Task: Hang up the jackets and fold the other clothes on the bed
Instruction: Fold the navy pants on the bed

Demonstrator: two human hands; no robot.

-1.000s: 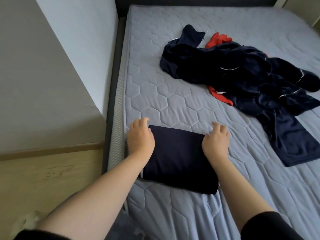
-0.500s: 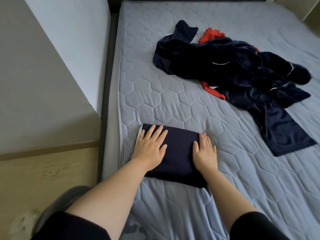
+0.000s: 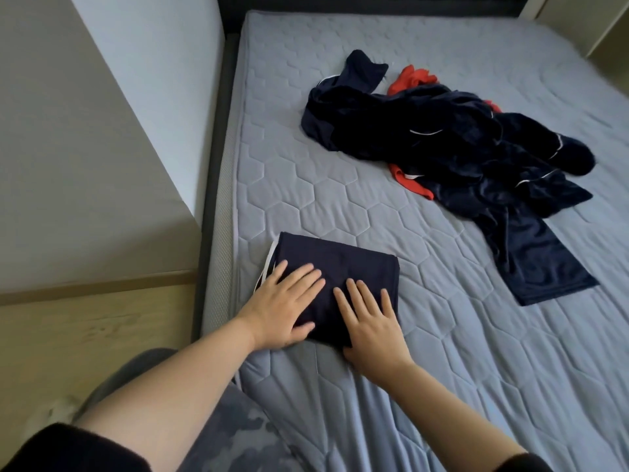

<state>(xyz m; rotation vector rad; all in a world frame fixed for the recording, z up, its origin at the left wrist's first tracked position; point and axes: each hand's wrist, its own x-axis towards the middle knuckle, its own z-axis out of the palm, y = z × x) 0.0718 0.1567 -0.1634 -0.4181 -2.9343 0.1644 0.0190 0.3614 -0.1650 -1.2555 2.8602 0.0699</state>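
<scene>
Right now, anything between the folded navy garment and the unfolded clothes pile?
Nothing: in the head view, only bare quilted mattress separates the folded navy garment from the clothes pile.

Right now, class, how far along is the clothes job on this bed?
Done: one navy garment lies folded near the mattress edge. In hand: the left hand and right hand press flat on it. Left: the tangled heap of navy clothes and a red garment.
</scene>
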